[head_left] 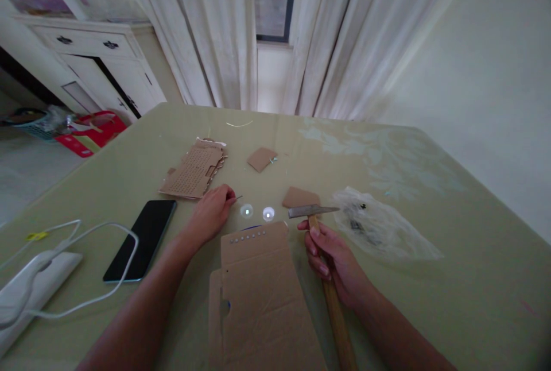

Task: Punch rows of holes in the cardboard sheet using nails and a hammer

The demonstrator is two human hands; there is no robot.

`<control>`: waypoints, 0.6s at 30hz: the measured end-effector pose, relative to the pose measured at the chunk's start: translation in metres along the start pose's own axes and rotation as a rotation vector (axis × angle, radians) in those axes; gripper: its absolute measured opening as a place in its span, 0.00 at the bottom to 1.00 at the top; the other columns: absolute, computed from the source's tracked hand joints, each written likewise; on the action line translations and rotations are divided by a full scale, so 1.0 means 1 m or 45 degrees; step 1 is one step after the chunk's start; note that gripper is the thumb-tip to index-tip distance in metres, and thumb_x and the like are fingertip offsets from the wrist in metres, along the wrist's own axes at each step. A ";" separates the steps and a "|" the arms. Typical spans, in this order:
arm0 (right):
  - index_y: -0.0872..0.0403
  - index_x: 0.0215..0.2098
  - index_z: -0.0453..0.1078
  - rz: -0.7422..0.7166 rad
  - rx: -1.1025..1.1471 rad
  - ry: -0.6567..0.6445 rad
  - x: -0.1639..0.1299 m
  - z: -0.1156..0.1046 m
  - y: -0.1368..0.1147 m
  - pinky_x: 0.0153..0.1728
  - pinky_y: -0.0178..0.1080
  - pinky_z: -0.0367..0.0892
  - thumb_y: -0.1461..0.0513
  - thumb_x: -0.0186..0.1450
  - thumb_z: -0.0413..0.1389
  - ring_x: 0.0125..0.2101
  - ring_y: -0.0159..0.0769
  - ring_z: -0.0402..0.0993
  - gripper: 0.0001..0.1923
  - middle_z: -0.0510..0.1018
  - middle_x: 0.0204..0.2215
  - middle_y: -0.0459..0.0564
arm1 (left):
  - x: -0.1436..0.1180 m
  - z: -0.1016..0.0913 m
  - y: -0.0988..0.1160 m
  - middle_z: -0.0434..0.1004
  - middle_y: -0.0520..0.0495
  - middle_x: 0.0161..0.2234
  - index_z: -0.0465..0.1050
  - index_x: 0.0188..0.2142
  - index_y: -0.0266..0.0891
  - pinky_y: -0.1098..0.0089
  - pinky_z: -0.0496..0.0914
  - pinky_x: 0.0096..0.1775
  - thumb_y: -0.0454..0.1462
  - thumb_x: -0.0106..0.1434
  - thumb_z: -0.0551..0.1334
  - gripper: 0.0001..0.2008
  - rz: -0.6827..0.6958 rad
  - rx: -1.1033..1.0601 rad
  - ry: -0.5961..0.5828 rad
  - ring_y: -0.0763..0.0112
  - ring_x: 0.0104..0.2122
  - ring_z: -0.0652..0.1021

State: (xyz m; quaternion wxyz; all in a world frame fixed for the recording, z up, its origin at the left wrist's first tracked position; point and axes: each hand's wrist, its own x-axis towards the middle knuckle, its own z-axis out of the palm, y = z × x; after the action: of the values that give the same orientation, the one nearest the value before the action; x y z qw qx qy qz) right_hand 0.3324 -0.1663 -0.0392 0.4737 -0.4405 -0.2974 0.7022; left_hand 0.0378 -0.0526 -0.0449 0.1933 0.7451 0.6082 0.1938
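Note:
My right hand (325, 250) is wrapped round the wooden handle of a hammer (333, 302), whose slim metal head points left and right above the fist. Between finger and thumb, my left hand (217, 201) pinches a thin nail (239, 197). A folded cardboard piece (262, 285) lies between my forearms, with a row of several small nail heads near its far edge. Two small round clear discs (247, 211) with bright spots are just beyond it. To the right of the hammer head rests a crumpled clear plastic bag (379, 224) with small dark items inside.
A perforated cardboard sheet (193, 170) and two cardboard scraps (261, 159) lie farther back on the table (387, 313). At left are a black phone (142, 239) and a white power strip (38, 279) with a looping cable. Curtains and a white cabinet (99, 66) stand behind.

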 end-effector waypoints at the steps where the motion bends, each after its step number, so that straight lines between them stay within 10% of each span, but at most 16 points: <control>1: 0.54 0.46 0.73 0.005 -0.019 0.004 -0.001 0.001 0.001 0.12 0.26 0.46 0.45 0.64 0.71 0.13 0.19 0.52 0.26 0.68 0.25 0.37 | -0.004 -0.008 0.002 0.84 0.37 0.42 0.77 0.44 0.38 0.56 0.75 0.48 0.40 0.72 0.55 0.13 -0.005 -0.065 0.023 0.53 0.43 0.82; 6: 0.52 0.46 0.68 0.018 -0.116 0.001 -0.008 0.007 0.007 0.13 0.26 0.45 0.45 0.61 0.74 0.13 0.17 0.51 0.30 0.71 0.25 0.36 | -0.051 -0.037 0.023 0.85 0.44 0.41 0.80 0.43 0.42 0.63 0.76 0.44 0.53 0.69 0.64 0.18 -0.135 -0.630 0.215 0.58 0.41 0.82; 12: 0.51 0.44 0.65 0.029 -0.235 0.032 -0.018 0.017 0.005 0.12 0.25 0.51 0.47 0.52 0.79 0.16 0.19 0.55 0.35 0.73 0.29 0.37 | -0.132 -0.003 0.042 0.79 0.49 0.36 0.79 0.45 0.45 0.72 0.76 0.36 0.61 0.63 0.70 0.25 -0.649 -1.186 0.382 0.66 0.36 0.79; 18: 0.50 0.44 0.65 0.024 -0.326 0.061 -0.020 0.020 0.003 0.12 0.26 0.54 0.50 0.52 0.79 0.18 0.23 0.60 0.34 0.73 0.28 0.37 | -0.143 0.007 0.063 0.83 0.46 0.47 0.77 0.52 0.47 0.69 0.81 0.34 0.61 0.56 0.75 0.32 -0.900 -1.611 0.258 0.61 0.38 0.84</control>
State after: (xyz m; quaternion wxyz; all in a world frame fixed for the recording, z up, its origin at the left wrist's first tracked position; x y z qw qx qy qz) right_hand 0.3167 -0.1866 -0.0266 0.4140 -0.5166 -0.3692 0.6522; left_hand 0.0676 -0.2054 -0.0255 0.5806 0.2285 0.5989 0.5021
